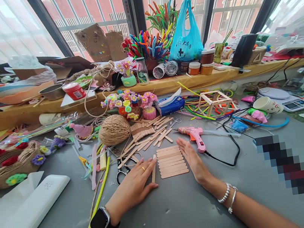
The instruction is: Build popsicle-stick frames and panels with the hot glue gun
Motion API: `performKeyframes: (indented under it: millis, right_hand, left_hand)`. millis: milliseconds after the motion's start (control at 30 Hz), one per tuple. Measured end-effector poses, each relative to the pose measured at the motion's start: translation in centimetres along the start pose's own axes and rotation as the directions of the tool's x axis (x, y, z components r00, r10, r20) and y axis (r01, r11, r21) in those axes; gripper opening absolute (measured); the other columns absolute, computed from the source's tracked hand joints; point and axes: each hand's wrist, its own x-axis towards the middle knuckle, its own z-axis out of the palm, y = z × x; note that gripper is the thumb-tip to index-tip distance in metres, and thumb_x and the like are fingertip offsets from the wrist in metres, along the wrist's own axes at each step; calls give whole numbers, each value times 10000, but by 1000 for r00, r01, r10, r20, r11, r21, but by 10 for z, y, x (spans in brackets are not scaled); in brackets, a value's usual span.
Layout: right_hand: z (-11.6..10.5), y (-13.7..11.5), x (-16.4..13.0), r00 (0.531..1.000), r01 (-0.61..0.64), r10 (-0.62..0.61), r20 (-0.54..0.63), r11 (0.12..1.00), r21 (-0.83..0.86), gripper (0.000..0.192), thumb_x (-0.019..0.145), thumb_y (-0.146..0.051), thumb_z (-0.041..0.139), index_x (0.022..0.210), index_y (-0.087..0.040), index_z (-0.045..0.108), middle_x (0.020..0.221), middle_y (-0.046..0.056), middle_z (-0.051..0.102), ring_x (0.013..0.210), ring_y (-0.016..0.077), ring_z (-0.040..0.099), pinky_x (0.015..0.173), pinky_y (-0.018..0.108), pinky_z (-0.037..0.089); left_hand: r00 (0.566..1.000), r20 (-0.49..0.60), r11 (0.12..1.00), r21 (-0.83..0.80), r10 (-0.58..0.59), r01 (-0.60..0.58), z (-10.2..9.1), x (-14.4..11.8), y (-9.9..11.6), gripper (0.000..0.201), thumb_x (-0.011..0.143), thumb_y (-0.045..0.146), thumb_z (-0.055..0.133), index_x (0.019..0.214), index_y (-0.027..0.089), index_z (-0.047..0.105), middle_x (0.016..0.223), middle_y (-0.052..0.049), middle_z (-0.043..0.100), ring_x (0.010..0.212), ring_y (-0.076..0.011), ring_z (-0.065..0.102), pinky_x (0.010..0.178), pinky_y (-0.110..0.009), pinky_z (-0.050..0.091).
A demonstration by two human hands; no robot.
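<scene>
Head view, sweeping left to right over a grey table (167,218): white flat device (27,216) at the near left edge, woven basket with felt flowers (8,164) behind it, then yellow and pink strips beside black-handled scissors (122,171). Left hand (135,185), watch on the wrist, lying palm down with fingers spread, nothing pinched, fingertips touching a single craft stick (153,169) that runs near to far, tilted slightly rightward at its far end. Just right of that, a neat raft of craft sticks (172,161), laid flat in the middle of the table between both hands, each stick's long axis running left to right, the stack stepping away toward the window. Right hand (193,161), bracelets on the wrist, flat and open too, fingers together, its inner edge pressed against the raft's right ends. Beyond the raft, loose sticks (147,139) scattered and a ball of twine (114,130). Close beside the right hand, pink glue gun (195,135) pointing left, black cord curling near the wrist. Farther right, stick-frame cube (215,102), white cup (266,104).
</scene>
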Motion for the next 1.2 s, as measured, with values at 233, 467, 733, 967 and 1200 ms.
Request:
performKeyframes:
  millis: [233, 467, 733, 967, 1200]
  right_hand:
    - [1, -3, -2, 1000, -6, 6, -10, 1000, 4, 526, 800, -561, 349, 1211, -245, 440, 1303, 29, 425, 1217, 157, 337, 1046, 358, 190]
    - [1, -2, -1, 1000, 4, -4, -23, 1000, 5, 521, 793, -568, 356, 1186, -242, 459, 1278, 31, 455, 1204, 158, 356, 1042, 351, 204]
    - [0, -1, -2, 1000, 12, -12, -29, 1000, 2, 480, 801, -554, 354, 1147, -246, 485, 1252, 26, 482, 1186, 157, 380, 1033, 354, 227]
    - [0, 1, 0, 999, 24, -24, -36, 1000, -7, 474, 791, -566, 362, 1112, -249, 507, 1231, 24, 501, 1174, 168, 394, 1021, 362, 249]
    - [0, 0, -1, 999, 8, -8, -41, 1000, 2, 469, 793, -562, 363, 1102, -245, 518, 1234, 25, 497, 1170, 180, 397, 1021, 379, 250]
  left_hand:
    - [1000, 16, 999, 24, 21, -22, -2, -12, 3, 651, 825, 425, 424, 1346, 149, 147, 1328, -127, 369, 1223, -224, 330, 997, -408, 301]
    - [999, 23, 999, -1, 43, -43, -10, -13, -1, 680, 803, 430, 466, 1352, 199, 137, 1320, -103, 385, 1211, -234, 347, 975, -406, 331]
    - [998, -17, 998, -8, 66, -66, -3, -15, -3, 562, 819, 391, 457, 1312, 195, 273, 1276, -90, 450, 1172, -216, 409, 990, -399, 324]
    - [987, -51, 984, 109, 151, -144, 1, -15, 3, 434, 845, 306, 430, 1233, 115, 392, 1190, -126, 531, 1117, -209, 471, 951, -369, 395]
    - [979, -67, 961, 217, 190, -172, 5, -15, 10, 351, 863, 241, 394, 1163, 70, 459, 1127, -161, 570, 1069, -233, 513, 915, -395, 428]
